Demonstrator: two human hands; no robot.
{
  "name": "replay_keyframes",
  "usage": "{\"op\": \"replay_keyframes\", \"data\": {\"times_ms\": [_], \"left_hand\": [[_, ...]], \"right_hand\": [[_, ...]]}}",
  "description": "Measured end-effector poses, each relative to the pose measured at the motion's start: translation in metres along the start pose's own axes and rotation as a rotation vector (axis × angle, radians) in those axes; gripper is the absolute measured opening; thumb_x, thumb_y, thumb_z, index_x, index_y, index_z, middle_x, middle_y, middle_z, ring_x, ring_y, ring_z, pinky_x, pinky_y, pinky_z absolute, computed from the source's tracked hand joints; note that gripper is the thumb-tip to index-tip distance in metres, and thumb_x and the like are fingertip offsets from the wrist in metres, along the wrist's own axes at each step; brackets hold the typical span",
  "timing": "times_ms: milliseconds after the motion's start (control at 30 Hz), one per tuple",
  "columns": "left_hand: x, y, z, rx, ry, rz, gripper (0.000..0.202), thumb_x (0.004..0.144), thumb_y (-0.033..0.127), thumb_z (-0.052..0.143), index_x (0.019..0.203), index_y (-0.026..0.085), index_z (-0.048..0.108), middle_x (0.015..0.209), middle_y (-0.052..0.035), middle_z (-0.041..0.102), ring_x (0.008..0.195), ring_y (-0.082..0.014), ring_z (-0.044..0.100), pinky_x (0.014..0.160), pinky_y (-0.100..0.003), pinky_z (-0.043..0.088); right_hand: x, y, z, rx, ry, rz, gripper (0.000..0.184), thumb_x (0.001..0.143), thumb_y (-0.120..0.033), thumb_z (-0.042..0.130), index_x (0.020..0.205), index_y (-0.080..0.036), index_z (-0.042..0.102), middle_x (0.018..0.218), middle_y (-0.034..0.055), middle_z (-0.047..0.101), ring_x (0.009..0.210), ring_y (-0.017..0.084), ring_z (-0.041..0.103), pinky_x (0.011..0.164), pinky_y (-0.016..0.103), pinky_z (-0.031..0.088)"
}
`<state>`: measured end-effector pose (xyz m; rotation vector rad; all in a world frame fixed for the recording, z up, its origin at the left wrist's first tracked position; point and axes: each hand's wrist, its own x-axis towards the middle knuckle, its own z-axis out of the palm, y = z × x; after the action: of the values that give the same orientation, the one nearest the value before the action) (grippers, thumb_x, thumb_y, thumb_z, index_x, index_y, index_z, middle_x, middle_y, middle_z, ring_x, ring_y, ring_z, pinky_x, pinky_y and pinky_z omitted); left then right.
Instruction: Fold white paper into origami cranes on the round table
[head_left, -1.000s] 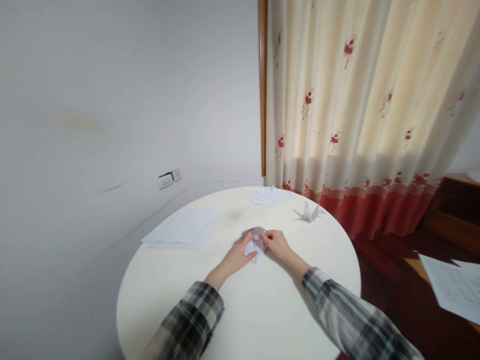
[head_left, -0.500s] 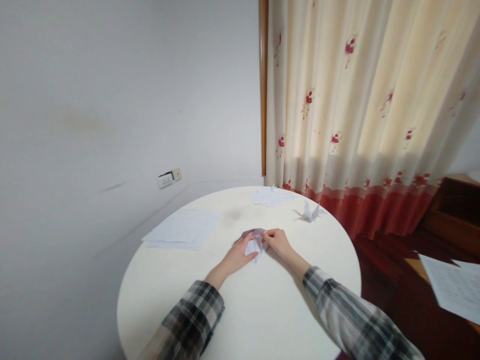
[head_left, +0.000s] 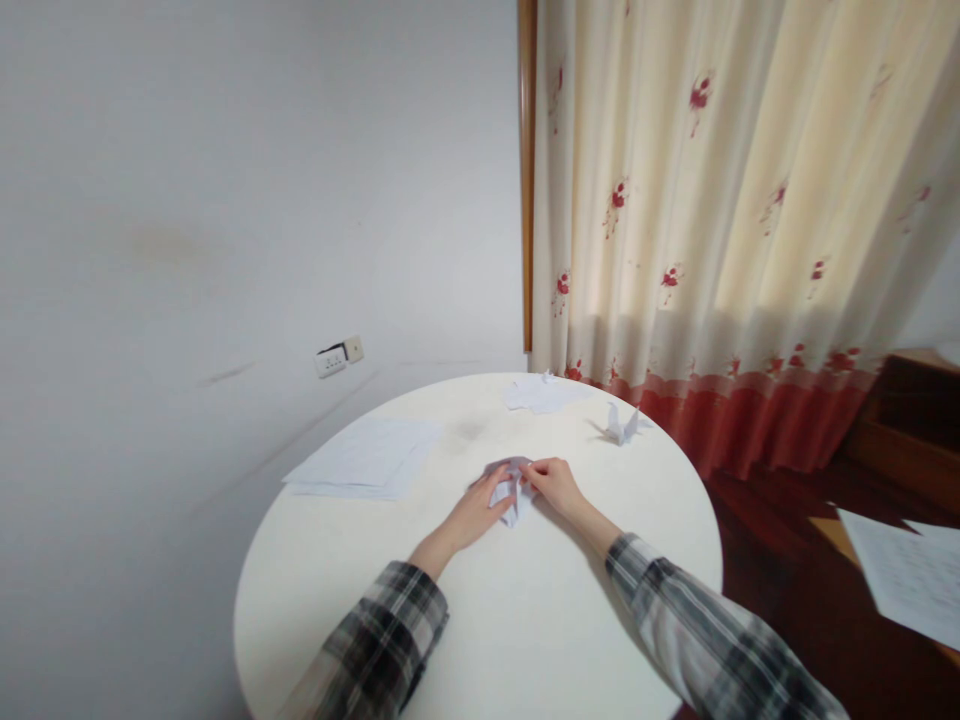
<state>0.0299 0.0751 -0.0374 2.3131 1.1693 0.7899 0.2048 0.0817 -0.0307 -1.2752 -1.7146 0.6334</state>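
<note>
A partly folded sheet of white paper (head_left: 510, 515) lies on the round white table (head_left: 525, 620), near its middle. My left hand (head_left: 480, 505) rests on the paper's left side, with the thumb and fingers closed over it. At the right edge of the paper, my right hand (head_left: 553, 482) pinches a part of it between thumb and fingertips. The far edge of the paper stands slightly raised behind the fingers. My hands hide much of the folds.
A stack of white paper sheets (head_left: 367, 458) lies at the table's left. A folded paper crane (head_left: 622, 425) stands at the right rear. Further back are flat paper pieces (head_left: 536, 394) with a tiny folded piece. Written sheets (head_left: 900, 575) lie beyond the right edge, and a curtain (head_left: 675, 200) hangs behind.
My left thumb and fingers have moved slightly on the paper, and its near folds have shifted a little. The right hand stays almost in place, still pinching.
</note>
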Motion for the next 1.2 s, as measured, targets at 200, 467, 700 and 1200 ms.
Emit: {"op": "replay_keyframes", "data": {"times_ms": [200,467,700,1200], "left_hand": [[0.002,-0.010,0.005,0.046,0.002,0.037,0.067,0.072,0.038,0.059,0.131,0.019,0.033,0.126,-0.0093,0.049,0.120,-0.0241,0.040,0.103,-0.040,0.028],[0.000,-0.004,0.002,0.033,0.000,0.046,0.064,0.074,0.034,0.058,0.131,0.020,0.033,0.125,-0.0093,0.050,0.119,-0.0230,0.041,0.102,-0.039,0.029],[0.000,-0.002,0.001,0.026,-0.009,0.041,0.063,0.073,0.029,0.058,0.131,0.020,0.033,0.126,-0.0097,0.050,0.119,-0.0228,0.042,0.102,-0.040,0.028],[0.000,-0.001,0.001,0.042,-0.027,0.036,0.073,0.065,0.028,0.065,0.131,0.022,0.033,0.127,-0.0090,0.047,0.119,-0.0245,0.040,0.102,-0.041,0.028]], "right_hand": [[-0.001,-0.003,-0.001,0.023,-0.007,-0.006,0.038,0.078,-0.039,0.046,0.062,-0.012,0.069,0.046,0.0011,0.056,0.044,0.009,0.046,0.048,0.020,0.031],[0.000,0.000,0.001,0.029,0.011,-0.010,0.038,0.077,-0.038,0.047,0.062,-0.012,0.069,0.046,0.0005,0.056,0.043,0.009,0.045,0.048,0.019,0.032],[0.001,0.003,0.002,0.020,0.008,-0.011,0.038,0.078,-0.039,0.046,0.061,-0.012,0.068,0.046,0.0004,0.056,0.043,0.009,0.045,0.048,0.019,0.031],[0.001,0.004,0.002,0.007,-0.007,-0.023,0.039,0.079,-0.039,0.046,0.063,-0.012,0.069,0.047,0.0018,0.059,0.044,0.009,0.048,0.048,0.019,0.033]]}}
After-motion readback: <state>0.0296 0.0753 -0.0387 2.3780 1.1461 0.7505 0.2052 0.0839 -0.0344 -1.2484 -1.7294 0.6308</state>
